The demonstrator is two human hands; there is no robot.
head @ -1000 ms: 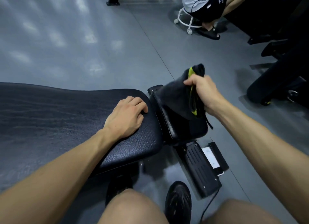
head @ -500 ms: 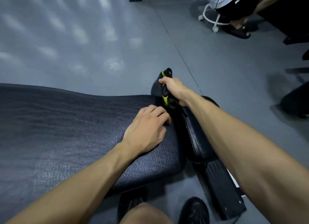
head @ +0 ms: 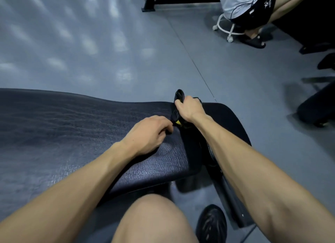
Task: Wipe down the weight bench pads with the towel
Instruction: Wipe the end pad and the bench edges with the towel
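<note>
A long black bench pad [head: 76, 130] runs from the left edge to the centre. The smaller black seat pad [head: 230, 123] lies just right of it. A dark towel with yellow trim [head: 176, 114] is bunched in the gap between the two pads. My right hand [head: 189, 109] grips its top from the right. My left hand [head: 147, 134] rests on the long pad's end, and its curled fingers pinch the towel's lower edge. Most of the towel is hidden behind my right hand.
A seated person [head: 250, 5] on a white wheeled stool [head: 228, 29] is at the back right. A black rack foot [head: 174, 1] lies on the grey floor behind. Dark equipment [head: 317, 105] stands at the right. My knee [head: 154, 219] and black shoe [head: 212, 224] are below the bench.
My right hand has brought the towel down from above the seat pad into the gap between the pads. My left hand has slid along the long pad to the towel and curled its fingers.
</note>
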